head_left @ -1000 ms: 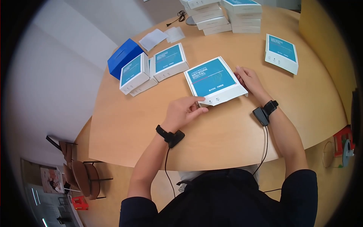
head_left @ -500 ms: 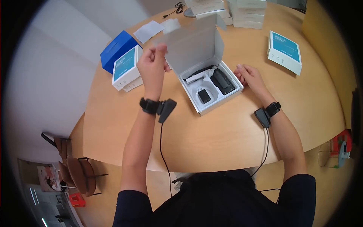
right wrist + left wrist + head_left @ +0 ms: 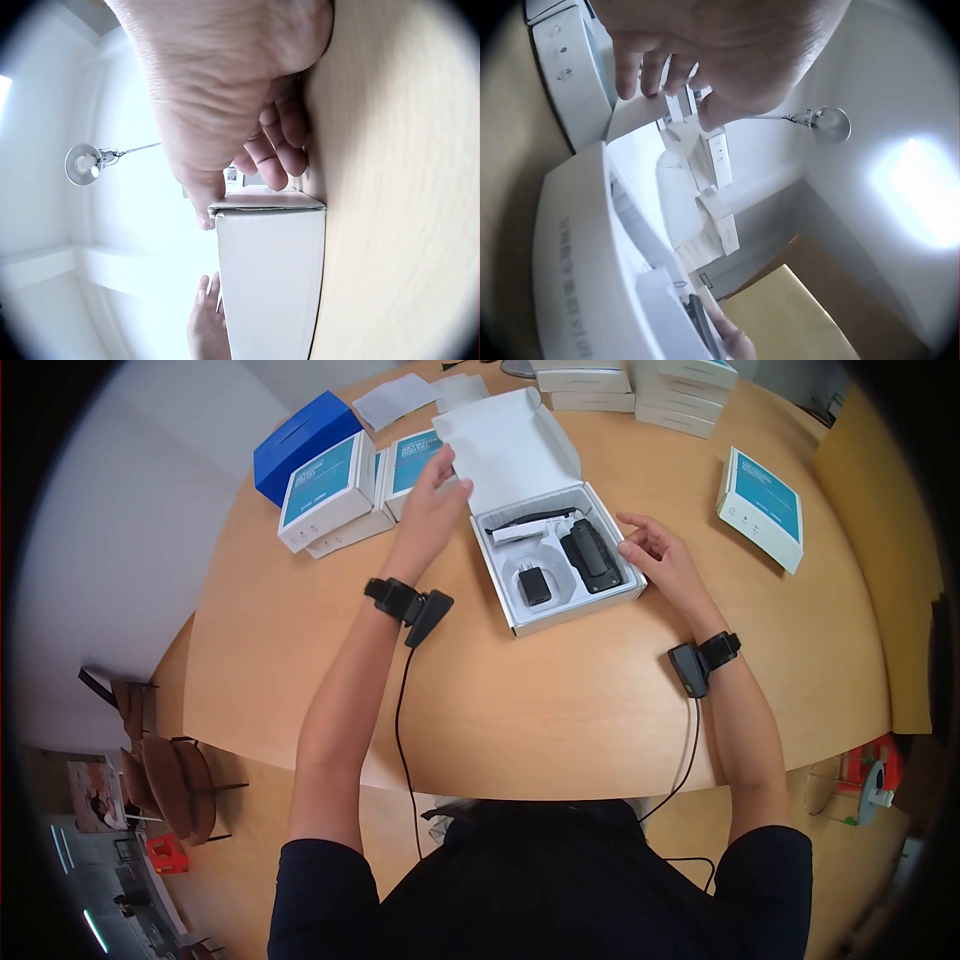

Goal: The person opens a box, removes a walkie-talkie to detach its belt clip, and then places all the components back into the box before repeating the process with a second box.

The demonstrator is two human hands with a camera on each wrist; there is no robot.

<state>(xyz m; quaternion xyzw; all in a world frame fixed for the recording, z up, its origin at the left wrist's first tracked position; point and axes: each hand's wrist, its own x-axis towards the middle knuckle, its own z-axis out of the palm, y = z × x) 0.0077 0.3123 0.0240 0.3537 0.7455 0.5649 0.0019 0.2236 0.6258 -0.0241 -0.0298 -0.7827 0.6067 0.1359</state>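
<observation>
A white box (image 3: 583, 606) stands on the table with its lid (image 3: 505, 445) tipped back, white inside facing up. In its tray lie a black device (image 3: 592, 555), a black plug adapter (image 3: 534, 586), a black strap (image 3: 535, 519) and a white strip (image 3: 519, 534). Beside the lid's left edge, my left hand (image 3: 430, 510) has loosely bent fingers and holds nothing. Its fingertips are right at the lid in the left wrist view. My right hand (image 3: 670, 563) lies at the box's right wall, thumb over the rim and relaxed fingers outside.
Teal-topped boxes (image 3: 325, 485) stand at left against a blue box (image 3: 305, 445). White papers (image 3: 397, 400) lie behind them. Stacked white boxes (image 3: 590, 390) rise at the back. Another teal-topped box (image 3: 762, 505) sits at right, near a yellow panel (image 3: 880, 560).
The box was closed with my left hand at its front edge. The lid has swung up and back, uncovering the contents. My left hand has moved away to the lid's left; my right stayed near.
</observation>
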